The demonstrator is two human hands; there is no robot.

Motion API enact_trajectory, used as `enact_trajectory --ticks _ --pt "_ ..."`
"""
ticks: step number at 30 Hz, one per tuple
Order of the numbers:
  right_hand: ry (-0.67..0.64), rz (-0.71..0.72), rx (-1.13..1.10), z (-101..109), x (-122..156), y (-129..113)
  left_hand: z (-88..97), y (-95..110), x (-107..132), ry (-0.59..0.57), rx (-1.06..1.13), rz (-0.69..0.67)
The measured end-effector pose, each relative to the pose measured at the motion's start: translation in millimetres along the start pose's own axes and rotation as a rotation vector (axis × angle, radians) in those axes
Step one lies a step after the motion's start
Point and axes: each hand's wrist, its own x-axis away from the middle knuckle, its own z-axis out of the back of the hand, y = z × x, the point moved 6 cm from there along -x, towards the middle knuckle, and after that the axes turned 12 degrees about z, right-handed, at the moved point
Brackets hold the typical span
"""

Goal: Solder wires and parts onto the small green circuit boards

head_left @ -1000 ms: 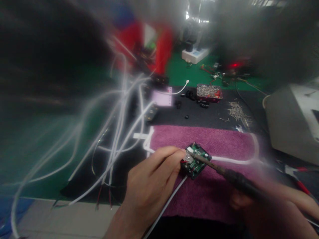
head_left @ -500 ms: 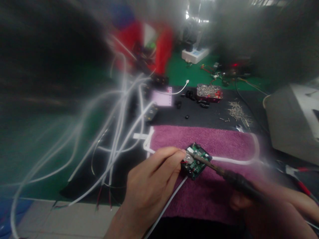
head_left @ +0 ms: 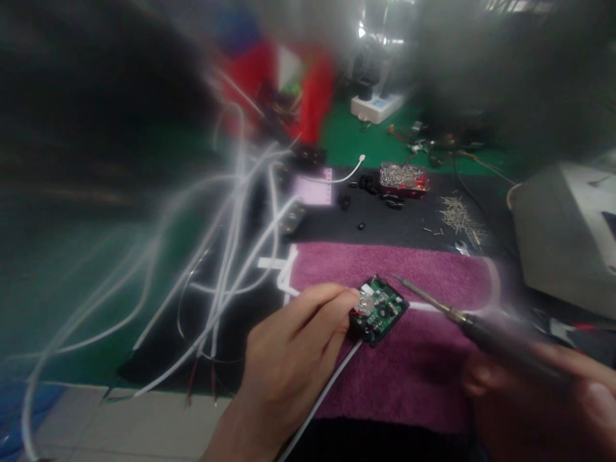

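My left hand (head_left: 298, 340) has its fingers closed at the left edge of a green circuit board (head_left: 385, 313) in a dark square housing. A round silvery part (head_left: 364, 303) sits on the board by my fingertips, with a bit of red wire near it. What lies under those fingers is hidden. My right hand (head_left: 524, 391), partly blurred, grips a soldering iron (head_left: 462, 317) by its dark handle. The iron's tip is up and to the right of the board, apart from it. Beneath the board lies a purple towel (head_left: 423, 378).
White cables (head_left: 233, 256) sprawl over the left side. Behind the towel are a tin of small metal pins (head_left: 403, 178), a loose heap of pins (head_left: 459, 218) and small black parts (head_left: 367, 184). A pale box (head_left: 563, 224) stands at right; a power strip (head_left: 376, 107) lies farther back.
The soldering iron's tip has lifted off the board and moved right, along with my right hand. My left hand and the board have stayed in place.
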Motion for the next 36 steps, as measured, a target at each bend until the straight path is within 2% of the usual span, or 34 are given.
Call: enact_trajectory --ticks 5,7,11,14,16,19,24,30,36 --pt "0.093 0.065 0.073 -14.2 -11.2 -9.7 1.5 0.9 -0.5 0.016 0.003 -0.006" --pt "0.074 0.090 0.129 -27.3 -14.0 -16.2 1.9 0.6 0.1 0.015 0.010 -0.009" --pt "-0.079 0.129 0.228 -52.1 -21.3 -19.3 1.7 -0.9 1.9 0.012 0.004 -0.015" --pt "-0.227 0.220 0.309 -66.9 -27.2 -18.5 -0.7 -2.0 1.8 -0.014 -0.007 -0.013" --pt "-0.279 0.270 0.316 -72.9 -30.0 -17.8 -2.8 -2.1 0.4 -0.033 -0.010 -0.011" --pt "-0.269 0.345 0.320 -74.9 -32.3 -20.6 -2.0 0.6 -2.6 -0.011 0.002 -0.021" --pt "-0.216 0.421 0.345 -66.2 -26.5 -30.1 11.8 13.5 1.0 0.016 0.048 -0.070" --pt "-0.234 0.368 0.214 -55.4 -6.6 -34.7 21.6 24.1 23.5 -0.052 0.045 -0.072" --pt "-0.268 0.308 0.213 -59.4 3.2 -30.4 22.5 23.8 42.9 -0.030 0.133 0.019"
